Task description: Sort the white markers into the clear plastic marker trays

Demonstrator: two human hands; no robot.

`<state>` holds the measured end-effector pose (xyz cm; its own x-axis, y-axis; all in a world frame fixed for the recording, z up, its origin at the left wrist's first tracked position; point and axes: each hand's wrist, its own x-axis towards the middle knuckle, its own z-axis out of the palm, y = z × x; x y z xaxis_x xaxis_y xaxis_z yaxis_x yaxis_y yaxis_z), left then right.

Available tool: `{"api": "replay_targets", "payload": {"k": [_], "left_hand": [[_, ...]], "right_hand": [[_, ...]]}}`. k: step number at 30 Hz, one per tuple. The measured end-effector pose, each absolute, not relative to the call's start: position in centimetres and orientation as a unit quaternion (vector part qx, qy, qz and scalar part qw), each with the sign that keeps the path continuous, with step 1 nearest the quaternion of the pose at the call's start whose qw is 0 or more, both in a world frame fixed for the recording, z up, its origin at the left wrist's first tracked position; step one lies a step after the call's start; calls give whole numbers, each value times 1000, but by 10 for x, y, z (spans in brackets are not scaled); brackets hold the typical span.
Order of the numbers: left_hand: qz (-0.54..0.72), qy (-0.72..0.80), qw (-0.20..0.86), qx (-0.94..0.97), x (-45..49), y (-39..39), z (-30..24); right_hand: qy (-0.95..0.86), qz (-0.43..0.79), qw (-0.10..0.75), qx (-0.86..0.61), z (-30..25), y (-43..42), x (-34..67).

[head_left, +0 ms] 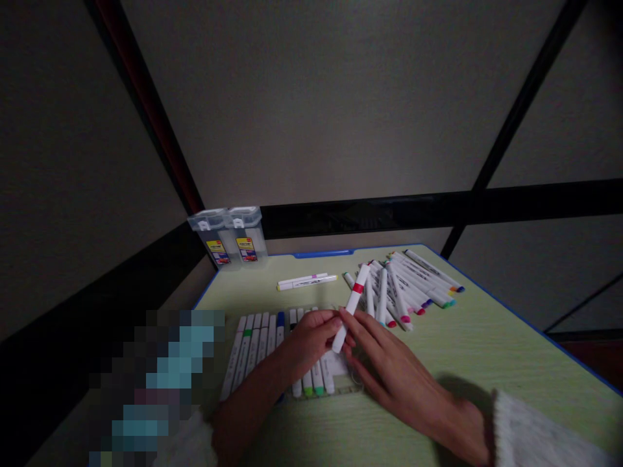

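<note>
White red-banded marker (351, 307) gripped by both hands: left hand (311, 340) at 9 o'clock, right hand (389, 370) at 4. Marker pile (411, 285) at 1 o'clock; green counter (487, 350) stretches to 3 o'clock edge.

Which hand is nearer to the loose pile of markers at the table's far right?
Right. The right hand lies just in front of the pile of markers, close beside it; the left hand is further left, holding the red-banded marker.
</note>
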<state>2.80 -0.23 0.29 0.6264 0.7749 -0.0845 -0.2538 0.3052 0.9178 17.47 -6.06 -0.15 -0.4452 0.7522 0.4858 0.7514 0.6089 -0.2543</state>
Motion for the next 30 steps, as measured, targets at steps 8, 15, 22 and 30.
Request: {"api": "replay_targets", "payload": {"k": [8, 15, 22, 30], "left_hand": [[311, 318, 701, 558, 28, -9, 13], [321, 308, 675, 588, 25, -5, 11], [319, 325, 704, 545, 27, -9, 13], [286, 350, 676, 582, 29, -12, 20]], "right_hand": [[-852, 10, 300, -430, 0, -61, 177], [-857, -3, 314, -409, -3, -62, 181], [-859, 0, 299, -415, -1, -60, 180], [-869, 19, 280, -407, -1, -61, 177]]}}
